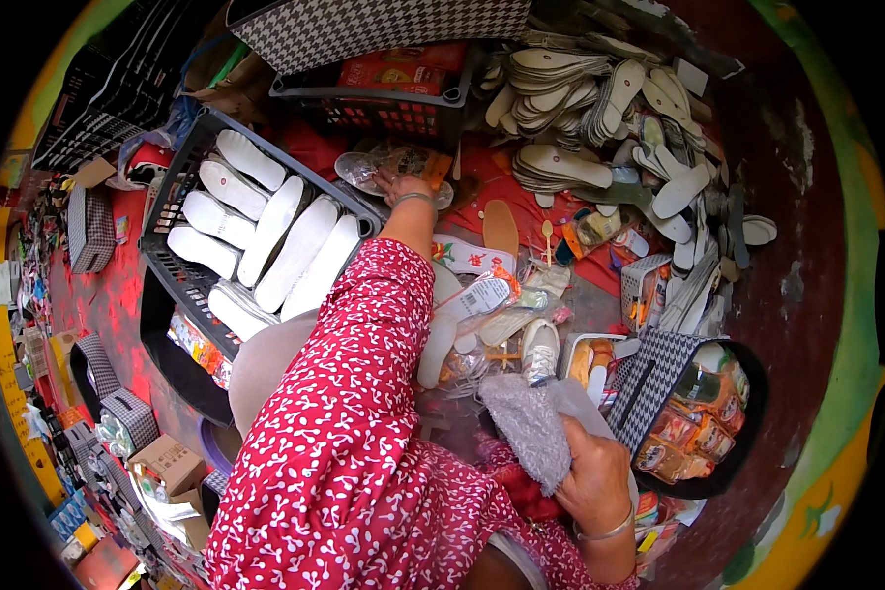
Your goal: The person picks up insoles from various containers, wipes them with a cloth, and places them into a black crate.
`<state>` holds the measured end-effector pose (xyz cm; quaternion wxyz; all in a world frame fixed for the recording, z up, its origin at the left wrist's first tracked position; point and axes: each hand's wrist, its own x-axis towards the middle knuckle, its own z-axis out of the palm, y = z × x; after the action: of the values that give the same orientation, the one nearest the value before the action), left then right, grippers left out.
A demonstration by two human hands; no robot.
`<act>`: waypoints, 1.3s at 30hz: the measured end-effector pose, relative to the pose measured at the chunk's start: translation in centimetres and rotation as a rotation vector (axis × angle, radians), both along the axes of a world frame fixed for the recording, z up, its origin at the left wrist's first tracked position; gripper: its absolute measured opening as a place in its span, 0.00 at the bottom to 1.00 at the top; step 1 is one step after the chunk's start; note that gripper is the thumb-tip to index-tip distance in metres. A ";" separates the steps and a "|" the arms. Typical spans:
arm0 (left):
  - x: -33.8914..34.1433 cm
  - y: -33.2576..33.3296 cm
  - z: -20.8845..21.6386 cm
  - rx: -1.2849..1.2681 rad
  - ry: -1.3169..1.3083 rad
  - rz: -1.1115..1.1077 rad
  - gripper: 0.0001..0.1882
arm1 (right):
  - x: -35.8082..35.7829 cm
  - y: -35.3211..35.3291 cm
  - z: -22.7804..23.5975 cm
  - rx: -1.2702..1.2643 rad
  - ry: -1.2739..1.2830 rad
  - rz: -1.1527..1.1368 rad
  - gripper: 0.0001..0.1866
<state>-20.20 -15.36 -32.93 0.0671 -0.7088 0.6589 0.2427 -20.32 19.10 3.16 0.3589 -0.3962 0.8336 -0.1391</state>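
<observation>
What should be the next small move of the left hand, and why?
Probably the left hand could close on the clear plastic packet and draw it a little nearer: it reaches right to that packet, while the right hand seems occupied, holding a grey fleecy piece.

The grey piece (529,433) looks like fleecy cloth, the black crate (326,190) matt plastic.

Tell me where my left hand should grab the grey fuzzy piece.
Probably pinch the grey fuzzy piece by its upper-left end, your left hand coming from the left: it looks flat, that end is uncovered, and your right hand holds the right edge.
</observation>
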 end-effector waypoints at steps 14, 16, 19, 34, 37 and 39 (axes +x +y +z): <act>0.2 -1.0 -4.2 -0.107 0.026 0.023 0.17 | -0.1 0.5 -0.2 -0.024 0.006 0.014 0.17; 0.2 0.9 -2.3 -0.245 0.204 0.121 0.15 | -0.1 0.3 -0.2 -0.056 0.026 0.025 0.17; -0.9 2.8 0.4 -0.379 0.348 0.022 0.14 | 0.2 1.1 -0.7 -0.126 0.056 -0.007 0.17; 0.9 4.7 26.7 0.808 1.501 -0.186 0.09 | -1.2 3.3 -4.4 -0.612 -0.176 -0.097 0.09; 5.4 4.5 31.6 0.864 1.532 -0.352 0.13 | -0.7 2.8 -3.5 -0.607 -0.549 -0.203 0.08; 9.6 4.5 34.0 0.775 1.601 -0.379 0.14 | -0.5 2.7 -4.1 -0.679 -0.754 -0.187 0.16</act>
<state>-10.65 -10.89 1.06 -0.1384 -0.1358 0.4864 0.8519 -20.85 21.83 -0.93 0.4718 -0.3366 0.5859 -0.5664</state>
